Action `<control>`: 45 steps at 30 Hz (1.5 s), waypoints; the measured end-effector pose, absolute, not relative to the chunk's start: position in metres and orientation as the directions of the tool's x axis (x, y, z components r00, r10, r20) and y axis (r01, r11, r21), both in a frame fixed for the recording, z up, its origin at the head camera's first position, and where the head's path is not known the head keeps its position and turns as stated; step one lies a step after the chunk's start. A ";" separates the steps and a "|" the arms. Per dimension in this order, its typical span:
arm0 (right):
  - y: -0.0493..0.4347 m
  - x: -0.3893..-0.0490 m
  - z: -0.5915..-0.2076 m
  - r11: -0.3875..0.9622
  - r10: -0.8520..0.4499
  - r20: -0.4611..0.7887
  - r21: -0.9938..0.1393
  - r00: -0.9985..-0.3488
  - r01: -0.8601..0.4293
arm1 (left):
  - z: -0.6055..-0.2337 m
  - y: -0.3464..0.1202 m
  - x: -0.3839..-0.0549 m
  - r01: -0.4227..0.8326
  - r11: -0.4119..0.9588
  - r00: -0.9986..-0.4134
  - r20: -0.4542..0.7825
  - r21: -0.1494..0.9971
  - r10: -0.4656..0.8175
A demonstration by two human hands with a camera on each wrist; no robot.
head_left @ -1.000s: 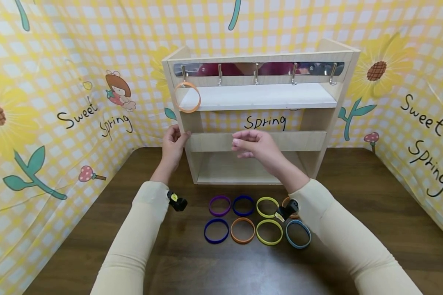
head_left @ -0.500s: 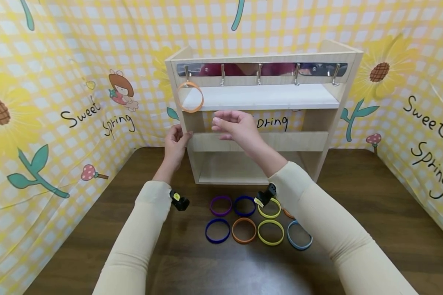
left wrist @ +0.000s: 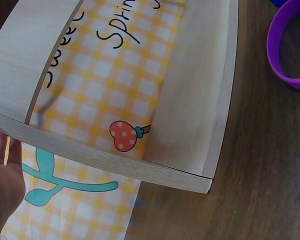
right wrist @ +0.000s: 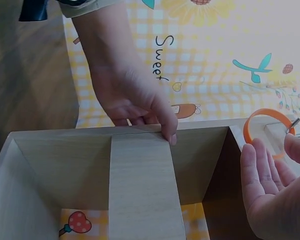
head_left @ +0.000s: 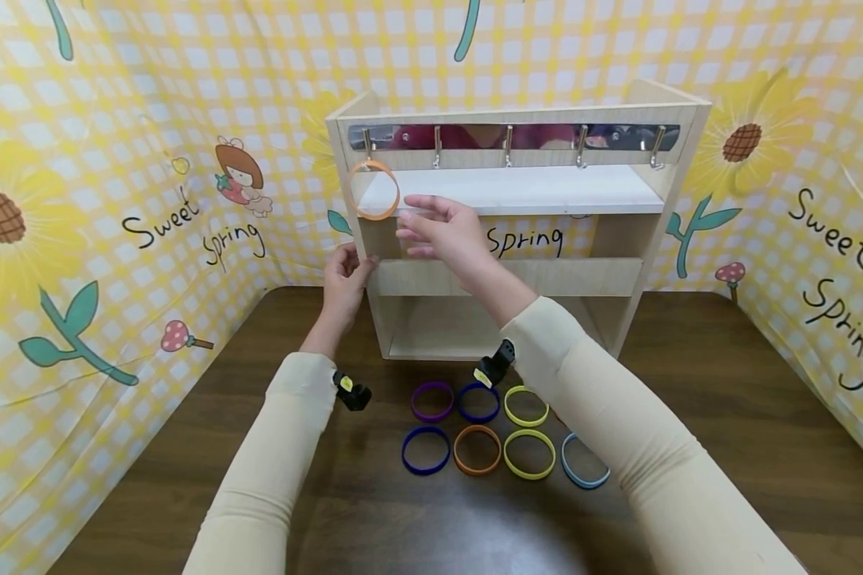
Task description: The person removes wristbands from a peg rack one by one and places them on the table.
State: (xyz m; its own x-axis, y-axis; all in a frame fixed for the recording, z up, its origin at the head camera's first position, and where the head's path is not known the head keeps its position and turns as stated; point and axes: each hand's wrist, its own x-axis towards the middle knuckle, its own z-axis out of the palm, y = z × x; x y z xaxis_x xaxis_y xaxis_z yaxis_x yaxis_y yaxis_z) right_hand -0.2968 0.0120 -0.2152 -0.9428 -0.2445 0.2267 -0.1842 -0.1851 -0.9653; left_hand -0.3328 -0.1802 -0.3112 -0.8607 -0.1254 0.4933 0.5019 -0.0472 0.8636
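My left hand (head_left: pixel 344 287) grips the left side panel of a small wooden shelf (head_left: pixel 503 277), thumb over its front edge and fingers behind it. The right wrist view also shows this hand (right wrist: pixel 135 95) at the panel. My right hand (head_left: pixel 446 235) is raised with loosely bent fingers, holding nothing. Its fingertips are just right of an orange silicone wristband (head_left: pixel 398 194), which hangs from the leftmost metal hook (head_left: pixel 367 142) of the rack. In the right wrist view, the right hand's fingers (right wrist: pixel 262 165) stand close below the orange wristband (right wrist: pixel 247 129).
In front of the shelf, wristbands lie in two rows on the dark wooden table (head_left: pixel 374 527): purple (head_left: pixel 413 406), blue (head_left: pixel 404 455), orange (head_left: pixel 456 455), yellow (head_left: pixel 507 459) and light blue (head_left: pixel 582 483) among them. My right sleeve (head_left: pixel 582 383) covers part of the right end. Bare hooks (head_left: pixel 509 148) continue rightward.
My right hand has moved left and up from the middle of the shelf to beside the hanging orange wristband. The left hand stays on the side panel; the view has shifted slightly.
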 end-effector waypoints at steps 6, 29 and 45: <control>0.004 -0.301 -0.212 -0.213 -0.218 0.192 -0.966 -0.957 -0.145 | -0.312 -0.180 -0.330 0.495 -0.055 -0.864 0.484 0.867 -0.137; -0.013 -0.304 -0.208 -0.169 -0.178 0.142 -0.979 -0.974 -0.112 | -0.313 -0.178 -0.331 0.485 -0.048 -0.871 0.477 0.873 -0.123; -0.016 -0.303 -0.208 -0.227 -0.157 0.200 -0.960 -0.967 -0.162 | -0.311 -0.181 -0.333 0.484 -0.047 -0.871 0.476 0.874 -0.124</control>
